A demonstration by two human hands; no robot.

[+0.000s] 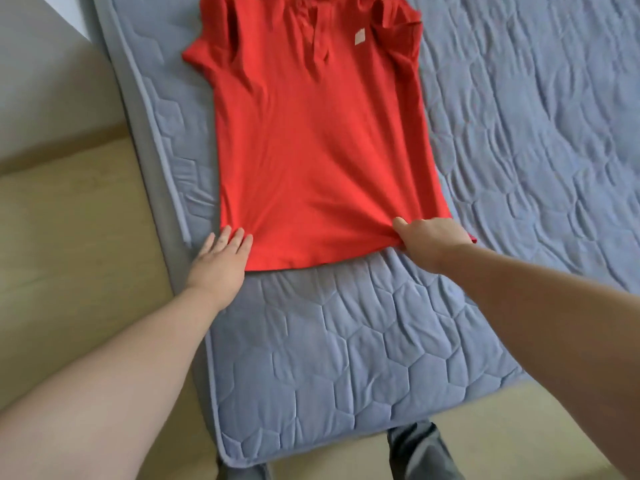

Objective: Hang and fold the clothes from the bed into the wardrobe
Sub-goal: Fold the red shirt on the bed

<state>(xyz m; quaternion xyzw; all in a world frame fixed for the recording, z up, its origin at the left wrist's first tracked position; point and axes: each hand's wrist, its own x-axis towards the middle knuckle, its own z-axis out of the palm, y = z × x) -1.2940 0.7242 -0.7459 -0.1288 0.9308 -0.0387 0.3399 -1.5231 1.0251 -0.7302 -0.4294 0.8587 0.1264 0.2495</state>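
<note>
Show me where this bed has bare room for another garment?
The widest bare stretch of the blue quilted cover lies right of the red polo shirt. A smaller patch sits between its hem and the bed's near corner. Left of the shirt, only a narrow strip. The hem is crowded by the left hand and right hand.

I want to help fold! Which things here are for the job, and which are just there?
For the job: red polo shirt; left hand, flat on its hem; right hand, pinching its hem; blue quilted bed, underneath.
Just there: beige floor; grey trousers the person wears.
</note>
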